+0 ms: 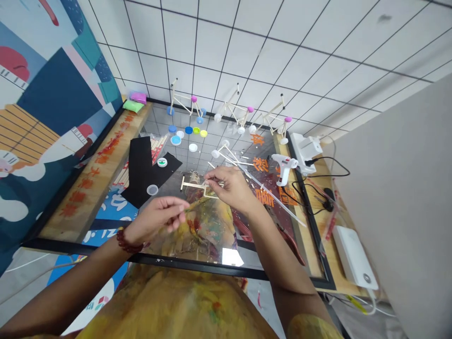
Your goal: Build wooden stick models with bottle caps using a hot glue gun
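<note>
Both my hands are over the dark glass tabletop (pixel 208 235). My right hand (pixel 229 186) is closed in a pinch at a small frame of pale thin sticks (pixel 193 185). The fingers cover part of this frame, and what lies between the fingertips is unclear. A dark tip shows at the frame's left end. My left hand (pixel 160 216) is nearer to me and to the left, thumb and fingers pressed together. Anything in that pinch is too small to make out. Beyond my right hand lies another stick piece (pixel 229 153) with white bottle caps on it.
Three stick models with pink tops, one a bicycle-like frame (pixel 231 107), stand along the back. Loose caps (pixel 189 130), black sheets (pixel 140 165) and wrapped chopsticks (pixel 158 146) lie left. At right are a glue gun (pixel 283 167), glue stick (pixel 278 200), power strip (pixel 305 150), cables and pliers (pixel 291 242).
</note>
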`<state>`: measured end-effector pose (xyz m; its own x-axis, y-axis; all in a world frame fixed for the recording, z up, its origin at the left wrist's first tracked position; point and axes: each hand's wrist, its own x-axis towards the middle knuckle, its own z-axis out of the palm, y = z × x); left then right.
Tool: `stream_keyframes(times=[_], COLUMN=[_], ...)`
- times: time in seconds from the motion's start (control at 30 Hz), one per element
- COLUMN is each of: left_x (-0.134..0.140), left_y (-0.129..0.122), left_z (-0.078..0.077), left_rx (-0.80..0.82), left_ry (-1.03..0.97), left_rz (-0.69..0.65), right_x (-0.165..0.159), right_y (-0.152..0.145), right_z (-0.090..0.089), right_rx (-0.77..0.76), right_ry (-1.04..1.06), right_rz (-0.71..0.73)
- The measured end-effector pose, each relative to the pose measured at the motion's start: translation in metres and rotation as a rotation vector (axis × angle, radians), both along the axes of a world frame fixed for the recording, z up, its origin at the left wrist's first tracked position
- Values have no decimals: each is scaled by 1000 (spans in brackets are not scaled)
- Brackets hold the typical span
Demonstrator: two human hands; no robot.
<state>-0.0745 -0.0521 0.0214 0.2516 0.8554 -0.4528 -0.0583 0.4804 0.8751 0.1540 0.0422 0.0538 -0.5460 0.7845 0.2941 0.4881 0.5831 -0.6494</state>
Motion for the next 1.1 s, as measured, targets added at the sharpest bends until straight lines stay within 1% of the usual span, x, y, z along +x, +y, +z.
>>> stream_keyframes(times=[0.07, 0.1, 0.13, 0.17, 0.2, 0.3, 0.37, 0.4, 0.47, 0.53, 0.57, 0.6, 0.63, 0.7, 0.77, 0.83, 0.87, 0.93, 1.1], left_x=[10, 16, 21, 27, 31, 39, 40, 40, 39, 38, 38, 38, 39, 39, 40, 41, 41, 41, 41], left_y=[11, 20, 30, 40, 49, 72, 80, 82, 83, 82, 81, 80, 79, 78, 78, 78, 78, 79, 80], left_z=[-5, -7, -9, -11, -13, -19, -24, -26, -30, -33, -34, -35, -35, -36, -37, -39, -40, -43, -49], left_rx=[372, 542, 666, 740, 774, 838, 856, 854, 837, 820, 813, 806, 802, 801, 808, 815, 816, 813, 827], left_ry=[226, 329, 406, 453, 464, 469, 451, 439, 420, 410, 401, 391, 380, 367, 370, 377, 382, 397, 405], left_rz=[157, 192, 188, 170, 140, 63, 73, 85, 107, 119, 122, 122, 120, 114, 111, 111, 113, 120, 119], right_x=[-2, -3, -4, -5, -6, -7, -3, 1, 10, 21, 26, 30, 33, 36, 33, 27, 23, 14, 3], right_y=[1, 3, 4, 6, 7, 9, 7, 6, 2, 0, -1, -2, -3, -5, -7, -10, -11, -12, -8], right_z=[-1, -1, -2, -2, -2, 0, 1, 0, -6, -19, -26, -34, -42, -53, -59, -60, -59, -57, -57], right_rx=[3, 11, 18, 22, 23, 19, 39, 49, 50, 4, -34, -79, -127, -228, -318, -374, -377, -337, -142], right_ry=[-2, -3, -6, -9, -14, -13, 48, 108, 290, 485, 548, 581, 586, 544, 478, 416, 388, 334, 191], right_rz=[1, -4, -6, -4, 4, 26, -9, -57, -222, -404, -461, -485, -485, -422, -327, -246, -222, -198, -173])
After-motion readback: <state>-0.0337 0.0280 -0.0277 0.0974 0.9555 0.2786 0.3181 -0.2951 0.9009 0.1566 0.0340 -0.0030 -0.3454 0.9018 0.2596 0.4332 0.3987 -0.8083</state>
